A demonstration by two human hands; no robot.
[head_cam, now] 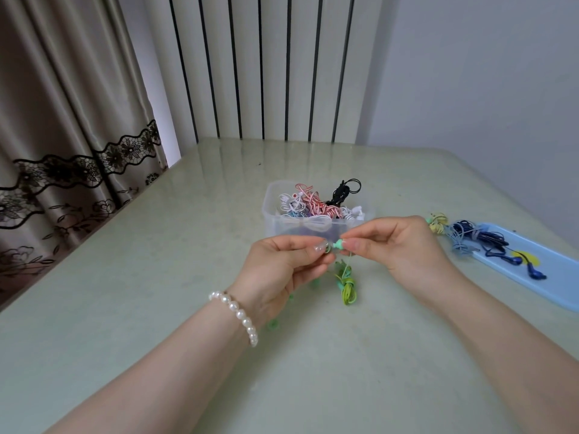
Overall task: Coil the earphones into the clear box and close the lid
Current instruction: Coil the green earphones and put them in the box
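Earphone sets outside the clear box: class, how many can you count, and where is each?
3. The green earphones hang from the left hand and right hand. The yellow earphones and dark blue earphones lie right, by the blue tray. Tangles may hide more.

We see a pale green, glossy table (175,245) reaching back to the wall and curtain. On it, near the middle, stands the clear box (282,225), lidless, with white, red-striped and black earphone bundles piled inside. Well apart to the right lies a light blue lid (557,277) flat on the table, carrying dark blue earphones (488,242). Just beside its far left end rests a small yellow bundle (438,223); whether it touches the table or the lid we cannot tell.
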